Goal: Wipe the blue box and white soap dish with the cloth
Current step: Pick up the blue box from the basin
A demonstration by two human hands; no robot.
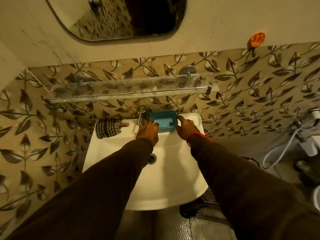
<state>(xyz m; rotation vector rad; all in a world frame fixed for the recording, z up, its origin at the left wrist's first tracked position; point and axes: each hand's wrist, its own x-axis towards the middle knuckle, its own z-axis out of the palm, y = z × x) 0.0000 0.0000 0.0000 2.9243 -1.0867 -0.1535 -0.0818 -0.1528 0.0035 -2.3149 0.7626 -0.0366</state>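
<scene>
Both hands (148, 130) (186, 128) gripping the open blue box (163, 121), nothing visible inside.

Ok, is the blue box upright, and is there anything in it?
Upright: the blue box sits on the sink rim with its opening upward. Its visible interior looks empty; the near inside is hidden. Both hands hold its sides.

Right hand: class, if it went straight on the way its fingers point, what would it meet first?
The right hand is already at the blue box; straight on, past that corner, it would probably meet the leaf-patterned wall tiles, though depth is unclear.
</scene>
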